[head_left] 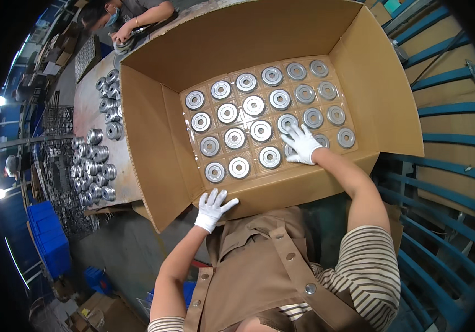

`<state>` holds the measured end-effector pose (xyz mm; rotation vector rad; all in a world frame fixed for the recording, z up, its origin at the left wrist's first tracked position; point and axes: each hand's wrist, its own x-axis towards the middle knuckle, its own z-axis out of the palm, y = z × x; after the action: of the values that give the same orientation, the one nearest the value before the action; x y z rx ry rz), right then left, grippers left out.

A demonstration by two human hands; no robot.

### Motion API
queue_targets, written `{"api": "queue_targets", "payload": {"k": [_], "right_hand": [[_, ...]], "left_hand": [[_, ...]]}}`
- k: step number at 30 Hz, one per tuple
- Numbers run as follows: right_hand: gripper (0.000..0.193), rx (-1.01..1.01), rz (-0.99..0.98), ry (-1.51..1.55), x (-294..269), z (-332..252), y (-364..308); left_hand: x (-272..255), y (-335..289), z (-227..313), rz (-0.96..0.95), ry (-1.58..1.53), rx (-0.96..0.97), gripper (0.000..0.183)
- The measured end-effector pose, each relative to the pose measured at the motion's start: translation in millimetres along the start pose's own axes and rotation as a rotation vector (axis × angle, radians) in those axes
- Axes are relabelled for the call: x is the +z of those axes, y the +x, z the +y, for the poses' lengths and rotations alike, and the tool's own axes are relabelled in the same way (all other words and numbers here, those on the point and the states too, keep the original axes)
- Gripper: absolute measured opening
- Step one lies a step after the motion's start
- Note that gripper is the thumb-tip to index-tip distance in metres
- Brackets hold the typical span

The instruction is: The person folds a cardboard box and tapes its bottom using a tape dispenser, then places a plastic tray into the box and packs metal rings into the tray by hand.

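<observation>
A large open cardboard box [281, 195] stands in front of me. Inside, round silver metal pulley-like parts [261, 131], each with a centre hole, lie in rows in a clear divided plastic tray [247, 116]. My right hand [304, 146], in a white glove, reaches into the box over the near right rows. Its fingers are spread, and the fingertips are at one metal part [287, 122]; the hand partly covers neighbouring parts. My left hand [213, 209], also gloved in white, rests with fingers apart at the near left edge of the box and holds nothing.
Left of the box, a worktable [128, 182] bears stacked metal parts [91, 166]. A co-worker's hand [122, 34] handles a part at the far left. Blue slatted rails [453, 141] run along the right. Blue bins [49, 238] stand at the lower left.
</observation>
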<state>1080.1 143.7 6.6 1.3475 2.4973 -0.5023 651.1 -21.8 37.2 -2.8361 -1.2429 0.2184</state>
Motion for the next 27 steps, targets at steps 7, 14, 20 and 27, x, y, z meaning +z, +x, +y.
{"api": "queue_targets", "payload": {"k": [7,14,20,27], "right_hand": [[0.087,-0.122,-0.063,0.007,-19.3,-7.7,-3.7],[0.085,-0.317,-0.016,0.014,13.8,-39.8,30.8],[0.082,-0.289,0.061,0.101,-15.9,-23.7,18.1],[0.102,1.17,-0.044,0.343,9.3,82.4,-41.8]], "left_hand": [[-14.1,9.6,4.9,0.062,0.013,-0.013,0.06],[-21.6,10.0,9.2,-0.091,-0.075,-0.027,0.057],[-18.0,9.0,9.8,-0.151,-0.071,-0.051,0.065],[-8.9,6.4,9.8,-0.085,-0.065,-0.055,0.068]]}}
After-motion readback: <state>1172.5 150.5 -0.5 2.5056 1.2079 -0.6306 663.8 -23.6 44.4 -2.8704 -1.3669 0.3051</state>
